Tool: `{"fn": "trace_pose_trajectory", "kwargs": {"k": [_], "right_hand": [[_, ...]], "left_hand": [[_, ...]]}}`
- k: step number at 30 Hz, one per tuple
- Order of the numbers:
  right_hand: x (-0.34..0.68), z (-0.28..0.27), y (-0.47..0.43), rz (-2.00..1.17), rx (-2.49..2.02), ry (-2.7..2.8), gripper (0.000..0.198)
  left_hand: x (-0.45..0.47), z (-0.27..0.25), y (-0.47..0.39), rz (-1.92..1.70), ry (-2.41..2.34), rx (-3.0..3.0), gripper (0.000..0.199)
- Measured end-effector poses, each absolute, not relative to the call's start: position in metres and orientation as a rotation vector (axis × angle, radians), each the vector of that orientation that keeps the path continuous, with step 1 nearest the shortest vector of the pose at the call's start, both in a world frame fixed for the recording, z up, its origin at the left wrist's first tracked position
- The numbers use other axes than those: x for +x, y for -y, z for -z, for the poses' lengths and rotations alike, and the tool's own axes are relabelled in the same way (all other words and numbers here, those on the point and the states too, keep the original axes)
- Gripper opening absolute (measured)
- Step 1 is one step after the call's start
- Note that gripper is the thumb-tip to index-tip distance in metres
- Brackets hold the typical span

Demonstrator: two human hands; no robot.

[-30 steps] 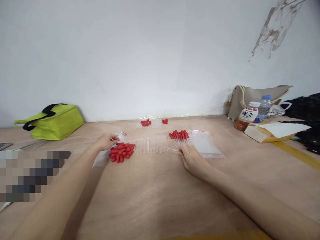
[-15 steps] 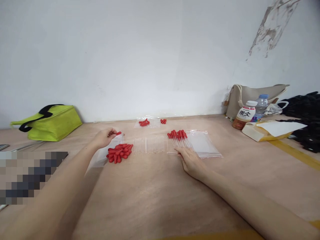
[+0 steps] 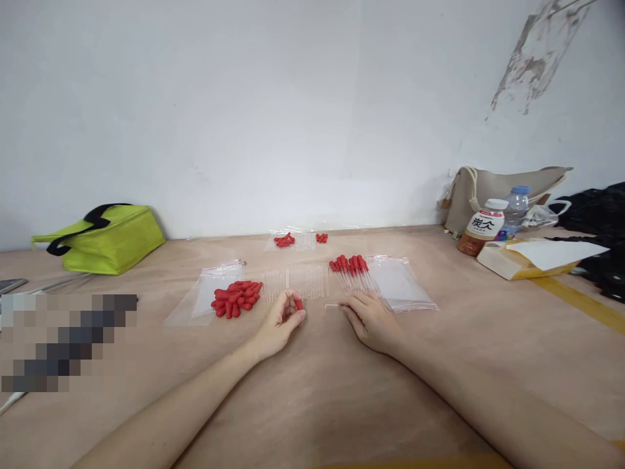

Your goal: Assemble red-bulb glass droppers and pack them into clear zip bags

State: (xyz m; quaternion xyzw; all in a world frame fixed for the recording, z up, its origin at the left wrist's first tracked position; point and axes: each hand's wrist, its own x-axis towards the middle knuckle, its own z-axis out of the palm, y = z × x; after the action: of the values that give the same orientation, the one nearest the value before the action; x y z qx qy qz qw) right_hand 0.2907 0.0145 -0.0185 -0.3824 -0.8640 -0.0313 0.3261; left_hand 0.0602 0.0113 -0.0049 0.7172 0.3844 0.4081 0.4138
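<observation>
My left hand (image 3: 283, 326) is closed around a red rubber dropper bulb (image 3: 298, 304), whose end shows between thumb and fingers. Facing it, my right hand (image 3: 368, 319) pinches a thin clear glass dropper tube (image 3: 332, 306), which points left toward the bulb with a gap between them. Just beyond my hands lies a row of bare glass tubes (image 3: 312, 280). Left of these is a heap of loose red bulbs (image 3: 237, 299), partly on a clear plastic bag (image 3: 202, 301). Droppers with red bulbs fitted (image 3: 349, 264) lie beyond my right hand, beside another clear zip bag (image 3: 400, 286).
Farther back lie small red bulbs (image 3: 284, 240) and tubes on clear plastic near the wall. At left sit a lime green bag (image 3: 117, 241) and a blurred-out patch. On the right are a brown drink bottle (image 3: 481, 228), a water bottle, an open carton (image 3: 517, 262) and a beige bag.
My left hand has moved right and nearer, from beyond the bulb heap to in front of the tubes, carrying a red bulb. My right hand stays nearly in place with the glass tube.
</observation>
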Motion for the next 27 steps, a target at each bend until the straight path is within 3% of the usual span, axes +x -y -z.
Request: {"fn": "trace_pose_trajectory", "kwargs": {"k": [2, 7, 27], "right_hand": [[0.286, 0.016, -0.011, 0.08, -0.978, 2.281, 0.02], [0.277, 0.015, -0.006, 0.082, -0.912, 2.305, 0.02], [0.273, 0.015, -0.004, 0.018, -0.883, 2.289, 0.019]], "left_hand": [[0.061, 0.006, -0.01, -1.046, -0.977, 1.788, 0.031], [0.059, 0.005, -0.009, -1.025, -1.001, 1.783, 0.017], [0.064, 0.014, -0.009, -0.971, -1.019, 1.801, 0.025]]}}
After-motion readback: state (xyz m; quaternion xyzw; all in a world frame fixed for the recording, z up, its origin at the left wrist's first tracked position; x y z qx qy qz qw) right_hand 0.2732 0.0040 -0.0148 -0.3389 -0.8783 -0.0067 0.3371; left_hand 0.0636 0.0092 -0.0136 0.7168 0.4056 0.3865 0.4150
